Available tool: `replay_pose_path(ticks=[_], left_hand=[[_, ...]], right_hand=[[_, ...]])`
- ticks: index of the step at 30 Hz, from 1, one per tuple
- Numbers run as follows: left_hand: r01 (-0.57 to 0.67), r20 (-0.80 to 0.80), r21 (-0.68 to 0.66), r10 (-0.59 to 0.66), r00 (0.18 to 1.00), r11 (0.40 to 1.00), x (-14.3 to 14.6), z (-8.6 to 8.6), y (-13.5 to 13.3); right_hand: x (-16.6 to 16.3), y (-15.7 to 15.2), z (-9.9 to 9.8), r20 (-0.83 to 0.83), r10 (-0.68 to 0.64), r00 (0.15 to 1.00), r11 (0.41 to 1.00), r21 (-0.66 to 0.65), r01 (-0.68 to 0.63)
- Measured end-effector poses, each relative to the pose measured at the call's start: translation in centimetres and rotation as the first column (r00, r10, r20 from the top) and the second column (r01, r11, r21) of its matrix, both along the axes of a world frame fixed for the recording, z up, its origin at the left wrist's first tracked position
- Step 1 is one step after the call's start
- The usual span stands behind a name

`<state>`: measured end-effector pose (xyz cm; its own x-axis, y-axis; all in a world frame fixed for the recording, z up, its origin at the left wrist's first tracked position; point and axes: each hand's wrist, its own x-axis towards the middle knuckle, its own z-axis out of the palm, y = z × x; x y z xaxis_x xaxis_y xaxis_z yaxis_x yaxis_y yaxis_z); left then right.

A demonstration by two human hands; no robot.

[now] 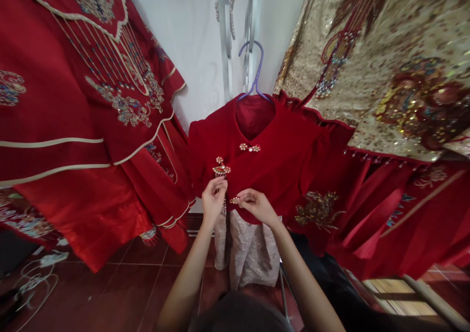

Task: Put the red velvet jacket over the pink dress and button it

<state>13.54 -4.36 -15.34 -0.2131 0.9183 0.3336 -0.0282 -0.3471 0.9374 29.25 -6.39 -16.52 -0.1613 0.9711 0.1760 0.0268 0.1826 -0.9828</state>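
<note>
I've got the right hand's (253, 203) fingers pinched on a small gold-and-pearl flower clasp (235, 201); the left hand's (215, 190) fingers bunch just under a red-and-gold tasselled brooch (221, 168), and whether they grip, I can't tell. Both work by the lower edge of a red velvet jacket (279, 160). Red embroidered robe (73, 111) crowds left, gold sequined garment (370, 72) right; open room's low, over dark-red tiled floor (135, 283).

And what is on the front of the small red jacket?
A beaded clasp, a fan-shaped ornament, and a beaded piece at the right hand; the left hand partly hides the ornament's tassels.
</note>
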Motion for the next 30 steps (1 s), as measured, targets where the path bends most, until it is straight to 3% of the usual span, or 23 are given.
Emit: replay_pose_path(ticks=[3, 5, 10, 17, 21, 26, 30], left_hand=[[0.001, 0.183, -0.079, 0.013, 0.983, 0.997, 0.4, 1.6, 1.3], [0.02, 0.29, -0.111, 0.013, 0.957, 0.994, 0.7, 2.4, 2.0], [0.03, 0.372, -0.096, 0.008, 0.928, 0.995, 1.1, 3.3, 2.4], [-0.091, 0.299, -0.063, 0.106, 0.949, 0.994, 1.3, 4.0, 2.7], [-0.09, 0.299, -0.117, 0.121, 0.947, 0.989, 1.5, 4.7, 2.7], [0.074, 0.404, -0.263, 0.04, 0.914, 0.962, 1.3, 4.9, 2.5], [0.205, 0.401, -0.295, -0.074, 0.913, 0.933, 1.0, 4.8, 2.6]], right_hand=[[1.5, -1.0, 1.3, -0.114, 0.247, 0.962, 0.962, -0.095, -0.258], [2.1, -1.6, 2.1, -0.144, 0.288, 0.947, 0.945, -0.118, -0.305], [2.1, -2.1, 2.5, -0.17, 0.265, 0.949, 0.949, -0.128, -0.288], [1.0, -1.7, 2.5, -0.169, 0.294, 0.941, 0.946, -0.086, -0.311], [0.7, -1.6, 2.8, -0.188, 0.276, 0.943, 0.953, -0.076, -0.294], [0.6, -1.7, 3.1, -0.212, 0.263, 0.941, 0.955, -0.079, -0.285], [0.5, -1.8, 3.2, -0.195, 0.262, 0.945, 0.956, -0.079, -0.281]])
